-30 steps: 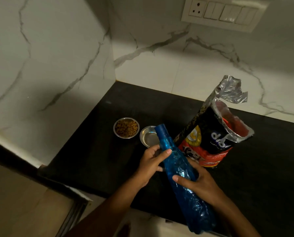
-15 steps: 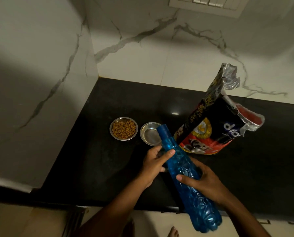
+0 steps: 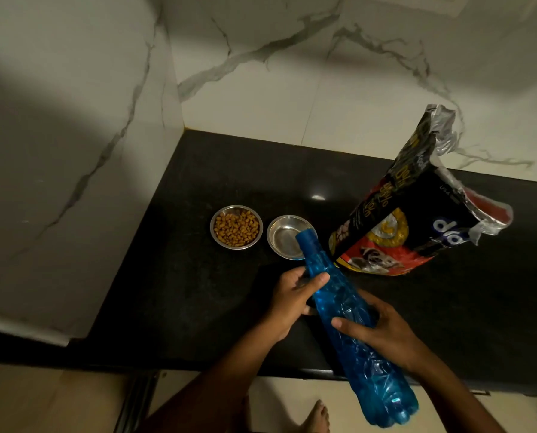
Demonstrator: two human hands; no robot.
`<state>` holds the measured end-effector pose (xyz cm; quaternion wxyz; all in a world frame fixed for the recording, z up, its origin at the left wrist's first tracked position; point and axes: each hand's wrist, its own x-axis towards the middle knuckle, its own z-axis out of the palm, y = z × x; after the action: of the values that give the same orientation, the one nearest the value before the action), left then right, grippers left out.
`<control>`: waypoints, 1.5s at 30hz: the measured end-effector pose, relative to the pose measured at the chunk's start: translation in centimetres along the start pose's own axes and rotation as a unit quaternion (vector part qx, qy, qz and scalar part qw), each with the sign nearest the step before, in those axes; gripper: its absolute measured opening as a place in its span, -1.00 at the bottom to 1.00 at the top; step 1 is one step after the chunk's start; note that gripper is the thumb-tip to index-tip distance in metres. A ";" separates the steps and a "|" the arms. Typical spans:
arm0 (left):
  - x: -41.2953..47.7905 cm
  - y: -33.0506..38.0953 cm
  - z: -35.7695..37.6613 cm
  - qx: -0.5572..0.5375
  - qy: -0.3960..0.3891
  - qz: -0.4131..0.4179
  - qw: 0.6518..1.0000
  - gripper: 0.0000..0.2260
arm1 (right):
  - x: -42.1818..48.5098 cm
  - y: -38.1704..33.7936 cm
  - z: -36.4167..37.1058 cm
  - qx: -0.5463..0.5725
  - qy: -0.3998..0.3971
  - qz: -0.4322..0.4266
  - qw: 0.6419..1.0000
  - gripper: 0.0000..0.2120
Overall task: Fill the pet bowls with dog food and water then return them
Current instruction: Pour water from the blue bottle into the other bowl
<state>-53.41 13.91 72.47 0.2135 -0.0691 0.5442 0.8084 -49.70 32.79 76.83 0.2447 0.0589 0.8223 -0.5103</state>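
Two small steel bowls stand side by side on the black counter [image 3: 173, 276]. The left bowl [image 3: 236, 226] holds brown kibble. The right bowl [image 3: 285, 235] looks empty, and the capped top of a blue plastic bottle [image 3: 351, 320] overlaps its near edge. The bottle is tilted, cap pointing away towards that bowl. My left hand [image 3: 292, 301] grips its neck. My right hand [image 3: 382, 332] holds its body lower down. An open dog food bag [image 3: 410, 226] stands to the right of the bowls.
Marble walls meet in a corner behind and left of the bowls. The counter's front edge runs just under my forearms. A bare foot [image 3: 317, 417] shows on the floor below.
The view has tilted down, so the switch plate has left the top edge. Both hands keep the same hold on the bottle, whose cap now reaches over the empty bowl's near rim.
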 end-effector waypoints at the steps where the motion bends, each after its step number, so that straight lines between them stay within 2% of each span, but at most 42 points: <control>1: 0.0 -0.1 0.0 -0.001 -0.001 -0.002 1.000 -0.71 | -0.1 -0.2 0.1 -0.001 0.002 0.006 1.000 -0.35; 9: 0.1 -0.3 0.0 -0.008 -0.005 -0.008 1.000 -0.71 | -0.1 0.1 0.0 -0.007 0.010 0.027 1.000 -0.30; 15: 0.1 -0.7 0.0 -0.012 -0.006 -0.013 1.000 -0.74 | -0.2 0.5 0.0 -0.024 0.011 0.049 0.998 -0.12; 18: 0.1 -0.8 0.0 -0.010 -0.005 -0.016 1.000 -0.73 | -0.3 0.3 0.1 -0.019 0.010 0.047 0.999 -0.15; 21: 0.2 -1.0 0.0 -0.009 -0.003 -0.019 1.000 -0.72 | -0.5 -0.2 0.2 -0.015 0.004 0.046 0.999 -0.29; 25: 0.2 -1.2 -0.1 -0.006 -0.004 -0.021 1.000 -0.71 | -0.6 -0.4 0.1 -0.015 0.008 0.055 0.998 -0.28; 29: 0.3 -1.3 -0.1 -0.004 -0.001 -0.026 1.000 -0.70 | -0.7 -0.7 0.1 -0.009 0.005 0.051 0.999 -0.41; 34: 0.2 -1.3 -0.1 -0.005 -0.003 -0.024 1.000 -0.71 | -0.9 -0.8 0.1 -0.016 0.009 0.052 0.998 -0.29; 38: 0.1 -1.3 -0.2 -0.005 -0.002 -0.025 1.000 -0.72 | -1.0 -1.0 0.1 -0.017 0.006 0.051 0.999 -0.34; 42: 0.1 -1.4 0.0 -0.005 0.003 -0.024 1.000 -0.73 | -0.9 -0.6 -0.1 -0.033 0.006 0.061 0.998 -0.17; 45: 0.0 -1.4 0.1 -0.005 0.003 -0.026 1.000 -0.72 | -1.1 -0.8 -0.2 -0.030 0.001 0.061 0.998 -0.18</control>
<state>-52.83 14.46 71.28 0.2322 -0.0871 0.5387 0.8052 -49.10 32.74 77.99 0.2766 0.1023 0.8321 -0.4697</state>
